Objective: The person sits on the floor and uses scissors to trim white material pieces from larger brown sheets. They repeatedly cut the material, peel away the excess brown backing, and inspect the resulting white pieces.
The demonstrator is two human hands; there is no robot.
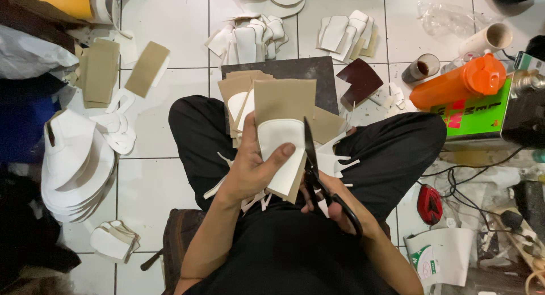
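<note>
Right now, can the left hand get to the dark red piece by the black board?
Probably not freely: the left hand is gripping the tan-and-white piece that the scissors in the right hand cut. The dark red piece lies uncovered beyond it.

Both bare forearms reach forward over the lap. The left hand [255,170] is raised, thumb pressed across its fingers in a pinch; the right hand [329,201] sits lower, fingers curled closed.

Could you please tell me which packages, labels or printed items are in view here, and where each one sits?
Green box: right edge, flat rectangular top, bright green with red print, under an orange jug.
White bag: lower right on the floor, white with a small green-and-red label.
No screens or signs visible.
</note>
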